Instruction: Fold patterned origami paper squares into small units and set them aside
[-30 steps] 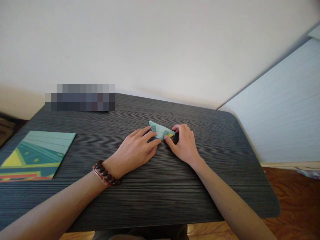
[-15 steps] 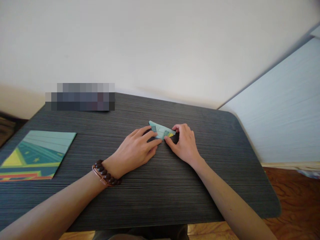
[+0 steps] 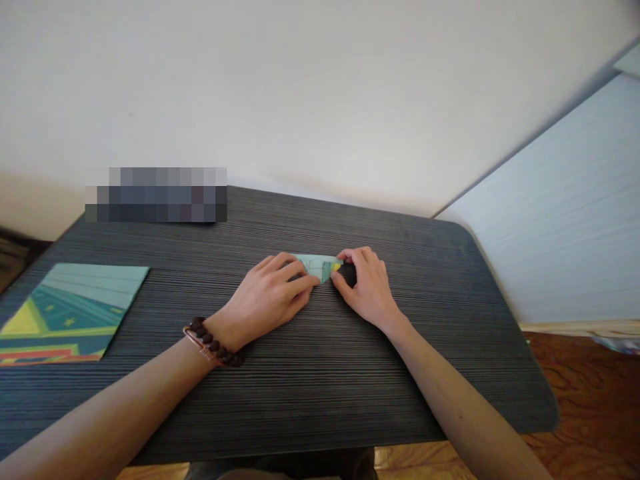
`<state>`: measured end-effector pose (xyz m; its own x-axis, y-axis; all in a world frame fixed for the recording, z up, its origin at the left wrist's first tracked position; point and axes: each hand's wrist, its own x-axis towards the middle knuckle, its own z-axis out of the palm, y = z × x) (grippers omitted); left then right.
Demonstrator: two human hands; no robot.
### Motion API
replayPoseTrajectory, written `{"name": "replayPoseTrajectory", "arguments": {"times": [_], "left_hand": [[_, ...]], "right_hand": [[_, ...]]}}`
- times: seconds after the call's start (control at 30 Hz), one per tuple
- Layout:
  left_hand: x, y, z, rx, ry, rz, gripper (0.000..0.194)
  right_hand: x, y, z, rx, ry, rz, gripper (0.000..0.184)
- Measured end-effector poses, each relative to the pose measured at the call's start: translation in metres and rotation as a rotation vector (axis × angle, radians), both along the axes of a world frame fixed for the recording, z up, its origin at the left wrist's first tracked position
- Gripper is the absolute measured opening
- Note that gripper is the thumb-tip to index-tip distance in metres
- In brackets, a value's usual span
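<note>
A small folded piece of paper [image 3: 316, 265], pale green with teal and yellow print, lies on the dark table between my hands. My left hand [image 3: 274, 288] grips its left side, the fingers curled over it and covering that end. The right corner is pinched between the thumb and forefinger of my right hand [image 3: 367, 287]. A bracelet of dark beads [image 3: 216, 347] and a copper-coloured bangle circle my left wrist.
On the left of the dark wood-grain table [image 3: 310, 393] lies a larger printed sheet of paper [image 3: 75, 310]. A blurred-out object [image 3: 157, 195] stands at the back left. A white wall [image 3: 320, 93] runs behind; a pale panel [image 3: 560, 207] rises on the right.
The folded paper has turned so its long upper edge lies nearly level, and its left tip has gone under my left fingers. My right fingertips have shifted slightly left with its corner.
</note>
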<state>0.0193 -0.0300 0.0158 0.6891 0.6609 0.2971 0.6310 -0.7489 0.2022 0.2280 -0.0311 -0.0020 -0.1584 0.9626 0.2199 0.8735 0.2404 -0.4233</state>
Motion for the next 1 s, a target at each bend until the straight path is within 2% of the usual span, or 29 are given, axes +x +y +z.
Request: {"name": "replayPoseTrajectory", "arguments": {"times": [0.13, 0.23, 0.3, 0.7, 0.87, 1.0], "left_hand": [[-0.002, 0.007, -0.006, -0.042, -0.100, 0.118, 0.020], [-0.003, 0.010, -0.010, -0.031, -0.096, 0.264, 0.033], [-0.004, 0.010, -0.011, -0.026, -0.070, 0.304, 0.040], [-0.003, 0.013, -0.015, -0.129, -0.138, 0.229, 0.028], [-0.005, 0.015, -0.015, -0.161, -0.159, 0.214, 0.037], [-0.007, 0.017, -0.012, -0.200, -0.175, 0.198, 0.034]], "right_hand": [[0.001, -0.001, 0.001, 0.012, -0.039, 0.058, 0.033], [0.002, -0.002, 0.000, 0.020, -0.054, 0.072, 0.034], [0.001, -0.002, -0.001, 0.024, -0.048, 0.081, 0.034], [0.000, -0.002, 0.002, 0.072, 0.077, 0.110, 0.028], [0.000, -0.002, 0.003, 0.073, 0.137, 0.129, 0.025], [0.000, -0.002, 0.004, 0.049, 0.148, 0.125, 0.020]]}}
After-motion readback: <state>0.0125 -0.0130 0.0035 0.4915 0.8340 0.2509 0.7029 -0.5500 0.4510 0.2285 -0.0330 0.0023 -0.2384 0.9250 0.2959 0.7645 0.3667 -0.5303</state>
